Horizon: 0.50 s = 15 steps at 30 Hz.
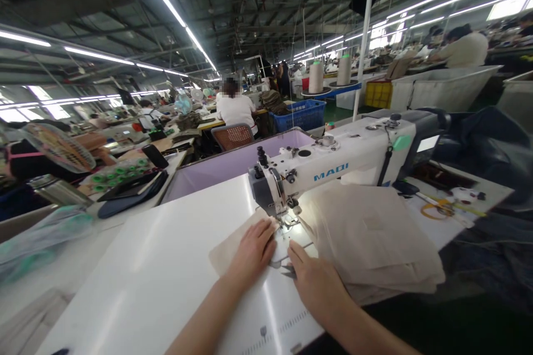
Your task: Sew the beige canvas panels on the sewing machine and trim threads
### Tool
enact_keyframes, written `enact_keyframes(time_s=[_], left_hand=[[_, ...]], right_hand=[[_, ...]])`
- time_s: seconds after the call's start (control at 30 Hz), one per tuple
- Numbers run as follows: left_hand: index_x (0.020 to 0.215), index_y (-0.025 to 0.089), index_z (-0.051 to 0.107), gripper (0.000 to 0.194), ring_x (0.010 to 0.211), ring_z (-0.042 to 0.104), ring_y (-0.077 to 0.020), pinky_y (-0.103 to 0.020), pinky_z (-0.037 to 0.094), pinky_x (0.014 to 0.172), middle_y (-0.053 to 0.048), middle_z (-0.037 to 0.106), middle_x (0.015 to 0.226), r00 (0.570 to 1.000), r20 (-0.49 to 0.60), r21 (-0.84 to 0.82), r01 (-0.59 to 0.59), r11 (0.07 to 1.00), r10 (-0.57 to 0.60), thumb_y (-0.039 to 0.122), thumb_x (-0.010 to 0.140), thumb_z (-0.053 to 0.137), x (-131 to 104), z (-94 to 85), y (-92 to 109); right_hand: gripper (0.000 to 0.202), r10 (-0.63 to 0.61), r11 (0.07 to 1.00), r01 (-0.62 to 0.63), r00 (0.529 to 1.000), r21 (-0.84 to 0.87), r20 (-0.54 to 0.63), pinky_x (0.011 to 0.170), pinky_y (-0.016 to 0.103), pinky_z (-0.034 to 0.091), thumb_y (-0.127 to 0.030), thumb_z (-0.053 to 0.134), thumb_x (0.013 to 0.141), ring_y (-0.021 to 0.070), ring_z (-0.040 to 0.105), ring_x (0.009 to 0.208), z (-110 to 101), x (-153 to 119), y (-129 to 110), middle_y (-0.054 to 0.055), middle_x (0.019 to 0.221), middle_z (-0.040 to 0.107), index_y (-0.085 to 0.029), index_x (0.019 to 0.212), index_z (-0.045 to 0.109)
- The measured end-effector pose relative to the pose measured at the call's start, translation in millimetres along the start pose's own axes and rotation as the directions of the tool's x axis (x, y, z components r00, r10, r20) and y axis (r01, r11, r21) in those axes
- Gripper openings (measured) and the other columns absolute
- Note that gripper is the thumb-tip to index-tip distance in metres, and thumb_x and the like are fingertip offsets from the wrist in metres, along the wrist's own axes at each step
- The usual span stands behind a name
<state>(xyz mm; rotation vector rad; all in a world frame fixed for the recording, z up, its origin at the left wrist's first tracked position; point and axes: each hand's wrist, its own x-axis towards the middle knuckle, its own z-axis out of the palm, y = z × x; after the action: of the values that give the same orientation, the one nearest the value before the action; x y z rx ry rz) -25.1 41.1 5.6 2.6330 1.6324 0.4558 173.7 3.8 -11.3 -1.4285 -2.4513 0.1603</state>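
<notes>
A white sewing machine (328,163) stands on the table, its presser foot (290,221) lit by a small lamp. My left hand (252,247) lies flat on a small beige fabric piece (225,249) just left of the foot, fingers stretched forward. In front of the needle plate is my right hand (314,277), with its index finger pointing toward the foot. Dark pointed blades of thread snips (288,271) stick out from under its curled fingers. Beside that hand, a stack of beige fabric pieces (370,238) lies under the machine arm and over the table's right side.
Yellow-handled scissors (437,209) lie at the table's right end. A lilac bin wall (233,158) runs behind the table. On the left are a steel flask (58,191), a fan (58,147) and green-ended spools (120,172). A seated person (235,105) is ahead.
</notes>
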Motion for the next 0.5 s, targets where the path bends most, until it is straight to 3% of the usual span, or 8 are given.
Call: enact_keyframes(time_s=[0.17, 0.27, 0.5], left_hand=[[0.14, 0.025, 0.057, 0.041, 0.133, 0.054, -0.0266, -0.048, 0.047, 0.111, -0.008, 0.059, 0.145, 0.998, 0.058, -0.001, -0.006, 1.0, 0.006, 0.034, 0.102, 0.047, -36, -14.8, 29], [0.14, 0.026, 0.058, 0.04, 0.133, 0.055, -0.025, -0.046, 0.048, 0.111, -0.006, 0.058, 0.146, 0.995, 0.103, -0.021, 0.02, 1.0, -0.018, 0.028, 0.103, 0.043, -44, -26.1, 38], [0.133, 0.028, 0.063, 0.043, 0.123, 0.062, -0.022, -0.044, 0.05, 0.107, -0.005, 0.065, 0.136, 0.988, 0.152, -0.073, -0.012, 0.997, 0.023, 0.016, 0.099, 0.04, -31, -40.2, 21]], right_hand=[[0.041, -0.046, 0.998, 0.047, 0.998, -0.033, 0.037, 0.066, 0.034, 0.062, -0.006, 0.048, 0.095, 0.0248, 0.076, 0.08, 2, -8, 4, 0.019, 0.141, 0.058, -0.01, 0.134, 0.061], [0.04, -0.061, 0.998, 0.061, 0.998, -0.011, 0.015, 0.069, 0.033, 0.062, -0.006, 0.045, 0.096, 0.0244, 0.076, 0.083, 1, -10, 6, 0.02, 0.14, 0.059, -0.01, 0.132, 0.062], [0.047, -0.065, 0.989, 0.069, 0.997, 0.134, -0.035, 0.077, 0.038, 0.062, 0.0, 0.041, 0.088, 0.0258, 0.075, 0.09, 2, -14, 12, 0.02, 0.139, 0.06, -0.009, 0.128, 0.065]])
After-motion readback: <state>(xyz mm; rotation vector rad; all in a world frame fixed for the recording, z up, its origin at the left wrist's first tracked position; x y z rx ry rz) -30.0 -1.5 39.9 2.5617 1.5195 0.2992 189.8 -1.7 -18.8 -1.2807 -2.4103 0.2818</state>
